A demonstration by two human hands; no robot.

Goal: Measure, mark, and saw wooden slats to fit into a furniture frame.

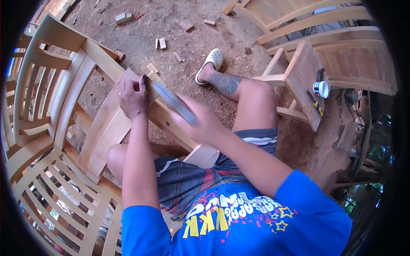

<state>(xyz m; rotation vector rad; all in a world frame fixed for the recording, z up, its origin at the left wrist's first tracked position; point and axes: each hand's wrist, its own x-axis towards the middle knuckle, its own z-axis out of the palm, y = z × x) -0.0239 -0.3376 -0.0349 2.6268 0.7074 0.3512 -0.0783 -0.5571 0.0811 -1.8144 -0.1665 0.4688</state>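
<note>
My left hand point(133, 97) grips the upper end of a pale wooden chair part point(112, 123) that lies slanted across my knees. My right hand point(200, 123) is closed on the handle of a grey, motion-blurred tool point(173, 101); its far end reaches the wood just beside my left fingers. I cannot tell what kind of tool it is. I sit with my left knee bent under the piece and my right leg stretched out, foot in a white clog point(211, 63).
Unfinished slatted wooden chair frames point(47, 85) ring me on the left and below. More frames point(337, 47) stand at upper right, beside a small wooden stool point(305, 85) bearing a white container point(321, 88) and a screwdriver. Wood offcuts point(161, 43) litter the sawdust floor.
</note>
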